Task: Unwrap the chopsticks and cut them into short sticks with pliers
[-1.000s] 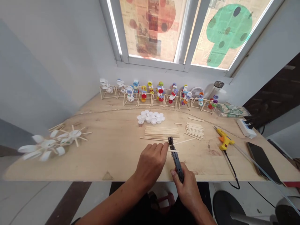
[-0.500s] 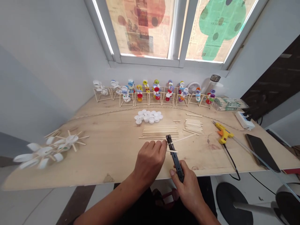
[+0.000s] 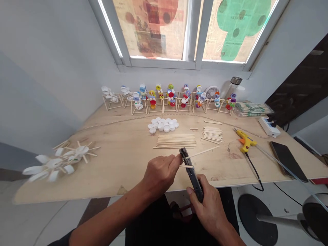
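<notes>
My left hand (image 3: 160, 172) pinches one end of a thin wooden stick (image 3: 202, 152) that slants up to the right over the plywood table (image 3: 123, 164). My right hand (image 3: 208, 206) is wrapped round the handles of black cutting pliers (image 3: 191, 172), whose jaws sit on the stick right beside my left fingertips. A short cut piece of stick (image 3: 187, 166) lies just below the jaws. Beyond the hands lie a row of long sticks (image 3: 175, 140) and a stack of shorter sticks (image 3: 212, 133).
White bottle caps (image 3: 164, 124) are heaped behind the sticks. Along the wall stand several stick frames with coloured caps (image 3: 170, 99). A white cap-and-stick wheel (image 3: 60, 159) lies left. At the right are a yellow glue gun (image 3: 244, 140), a phone (image 3: 288, 160) and a power strip (image 3: 268, 127).
Both hands have stayed on the stick and pliers with barely any shift. My head has tilted, so the table sits slightly differently in the picture.
</notes>
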### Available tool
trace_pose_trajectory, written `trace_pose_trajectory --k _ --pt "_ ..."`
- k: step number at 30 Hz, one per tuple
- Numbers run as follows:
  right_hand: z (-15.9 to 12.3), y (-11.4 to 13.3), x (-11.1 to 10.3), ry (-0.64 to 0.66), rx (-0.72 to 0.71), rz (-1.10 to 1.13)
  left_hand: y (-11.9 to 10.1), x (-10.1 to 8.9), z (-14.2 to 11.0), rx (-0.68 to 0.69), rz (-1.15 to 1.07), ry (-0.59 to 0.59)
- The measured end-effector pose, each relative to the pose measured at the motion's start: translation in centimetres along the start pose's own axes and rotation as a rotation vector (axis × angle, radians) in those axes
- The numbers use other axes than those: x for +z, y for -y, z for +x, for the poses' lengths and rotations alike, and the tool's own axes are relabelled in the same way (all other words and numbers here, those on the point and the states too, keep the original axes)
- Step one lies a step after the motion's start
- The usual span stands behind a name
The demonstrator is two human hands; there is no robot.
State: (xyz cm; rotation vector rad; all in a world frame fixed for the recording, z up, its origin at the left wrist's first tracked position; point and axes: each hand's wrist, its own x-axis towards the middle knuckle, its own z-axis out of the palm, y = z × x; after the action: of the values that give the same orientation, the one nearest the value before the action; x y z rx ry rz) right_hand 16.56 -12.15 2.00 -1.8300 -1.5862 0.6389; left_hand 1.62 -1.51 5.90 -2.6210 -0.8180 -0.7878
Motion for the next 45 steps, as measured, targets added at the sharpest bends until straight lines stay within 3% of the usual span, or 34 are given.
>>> trace_pose_trajectory --k 10,15,25,38,45 --pt "-0.1 0.0 -0.1 0.007 -0.087 -0.070 0.6 -1.6 -0.4 -0.042 -0.259 0.067" --pt "-0.1 0.2 -0.2 0.045 -0.091 -0.060 1.0 -1.9 -0.8 -0.062 -0.365 0.140" --pt "0.0 0.2 -0.5 0.040 -0.147 -0.061 1.2 -2.0 -1.0 -0.112 -0.543 0.157" --pt "-0.1 0.3 -0.8 0.050 -0.189 -0.047 1.2 -3.1 -0.7 -0.119 -0.681 0.215" --pt "0.2 0.1 -0.3 0.024 -0.186 -0.097 1.3 -2.7 -0.9 -0.130 -0.661 0.221"
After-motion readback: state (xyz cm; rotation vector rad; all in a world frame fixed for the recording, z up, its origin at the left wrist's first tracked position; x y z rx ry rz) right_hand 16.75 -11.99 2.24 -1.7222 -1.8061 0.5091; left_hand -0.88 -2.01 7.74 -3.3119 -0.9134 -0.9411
